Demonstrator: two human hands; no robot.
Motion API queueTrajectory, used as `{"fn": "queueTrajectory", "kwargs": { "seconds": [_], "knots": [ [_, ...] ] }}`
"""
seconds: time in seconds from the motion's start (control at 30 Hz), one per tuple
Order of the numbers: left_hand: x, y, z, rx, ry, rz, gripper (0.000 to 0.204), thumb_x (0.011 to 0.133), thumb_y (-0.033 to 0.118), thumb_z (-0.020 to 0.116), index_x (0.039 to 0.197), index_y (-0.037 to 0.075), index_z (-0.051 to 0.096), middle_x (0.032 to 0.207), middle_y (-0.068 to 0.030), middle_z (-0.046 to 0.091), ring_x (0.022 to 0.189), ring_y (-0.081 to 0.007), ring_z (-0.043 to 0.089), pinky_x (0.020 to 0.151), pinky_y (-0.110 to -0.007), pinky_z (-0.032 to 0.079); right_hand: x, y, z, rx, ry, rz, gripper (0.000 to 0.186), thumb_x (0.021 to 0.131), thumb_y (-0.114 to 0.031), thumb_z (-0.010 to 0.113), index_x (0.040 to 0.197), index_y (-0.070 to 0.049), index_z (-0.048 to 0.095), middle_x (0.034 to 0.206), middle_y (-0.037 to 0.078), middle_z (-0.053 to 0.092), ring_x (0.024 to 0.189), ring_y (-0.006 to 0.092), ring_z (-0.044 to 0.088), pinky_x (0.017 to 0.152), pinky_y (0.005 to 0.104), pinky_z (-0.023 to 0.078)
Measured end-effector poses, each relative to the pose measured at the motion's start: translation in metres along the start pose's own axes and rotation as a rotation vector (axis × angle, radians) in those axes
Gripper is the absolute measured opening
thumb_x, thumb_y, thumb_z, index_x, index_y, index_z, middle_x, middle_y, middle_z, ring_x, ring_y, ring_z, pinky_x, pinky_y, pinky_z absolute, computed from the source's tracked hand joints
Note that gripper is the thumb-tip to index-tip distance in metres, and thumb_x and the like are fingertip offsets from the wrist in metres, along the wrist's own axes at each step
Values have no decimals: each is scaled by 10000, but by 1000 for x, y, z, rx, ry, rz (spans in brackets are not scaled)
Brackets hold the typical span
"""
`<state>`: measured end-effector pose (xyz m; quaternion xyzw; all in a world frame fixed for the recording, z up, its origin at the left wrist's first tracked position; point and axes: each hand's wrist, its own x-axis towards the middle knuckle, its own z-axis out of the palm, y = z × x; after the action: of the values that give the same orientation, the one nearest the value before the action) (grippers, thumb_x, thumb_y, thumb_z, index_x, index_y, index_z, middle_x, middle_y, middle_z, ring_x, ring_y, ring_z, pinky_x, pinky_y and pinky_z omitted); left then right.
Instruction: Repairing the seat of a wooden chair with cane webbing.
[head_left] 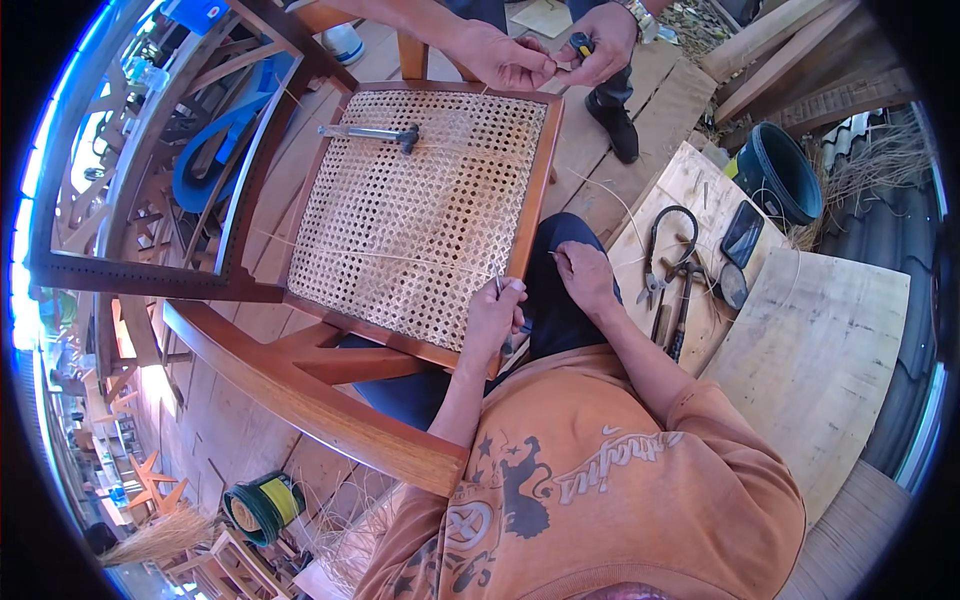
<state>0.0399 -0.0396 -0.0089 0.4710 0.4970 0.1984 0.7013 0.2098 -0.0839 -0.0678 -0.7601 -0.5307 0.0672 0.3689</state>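
A wooden chair frame holds a woven cane seat (400,220). At the seat's near right edge, my left hand (490,318) is closed around a slim metal tool (499,286), whose dark end shows below the fist. Just right of the seat rail, over my knee, my right hand (584,278) has its fingers pinched together; a tiny light tip shows there, too small to name. A loose cane strand (400,257) runs across the weave toward my left hand. Toward the far left of the seat lies a hammer (375,133).
Across the seat, another person's hands (510,62) pinch a strand, one also holding a black-and-yellow tool (581,44). On a board at right lie pliers (652,288), another hammer (686,300) and a phone (742,234). Buckets (782,175) stand beyond; the chair's curved arm (310,390) crosses left.
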Motion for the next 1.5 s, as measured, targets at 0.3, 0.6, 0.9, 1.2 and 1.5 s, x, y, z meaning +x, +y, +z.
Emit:
{"fn": "queueTrajectory", "kwargs": {
  "seconds": [0.3,0.6,0.9,1.2,1.5],
  "knots": [
    [0,0,0,-3,-4,-4,227,901,220,517,937,-1,546,749,-40,554,464,-62,487,388,-196,384,1,-1,-1,35,8,-12,99,797,-158,582,784,-63,605,724,127,604,702,315,579,628,430,450],
    [0,0,0,0,-2,-11,234,903,228,519,950,1,547,759,-41,559,467,-64,489,393,-198,387,1,-2,-3,26,12,5,86,786,-143,586,776,-60,605,719,132,602,701,316,581,633,429,455],
    [0,-1,0,-6,-4,-3,227,904,224,520,942,3,550,765,-46,564,468,-66,495,391,-199,388,1,-1,-3,25,5,7,86,785,-138,583,780,-55,607,726,133,605,712,315,585,643,426,461],
    [1,-4,-2,-20,-3,11,214,904,216,518,914,5,549,757,-45,562,465,-67,494,387,-202,387,1,-3,-5,22,-3,23,80,778,-129,588,783,-52,607,728,135,605,716,316,585,641,424,460],
    [0,-2,0,10,-4,19,215,905,219,515,924,9,554,755,-40,562,469,-63,496,390,-195,393,1,-3,-5,43,19,12,73,776,-122,586,780,-51,600,734,126,607,717,312,584,640,422,460]
  ]
}}
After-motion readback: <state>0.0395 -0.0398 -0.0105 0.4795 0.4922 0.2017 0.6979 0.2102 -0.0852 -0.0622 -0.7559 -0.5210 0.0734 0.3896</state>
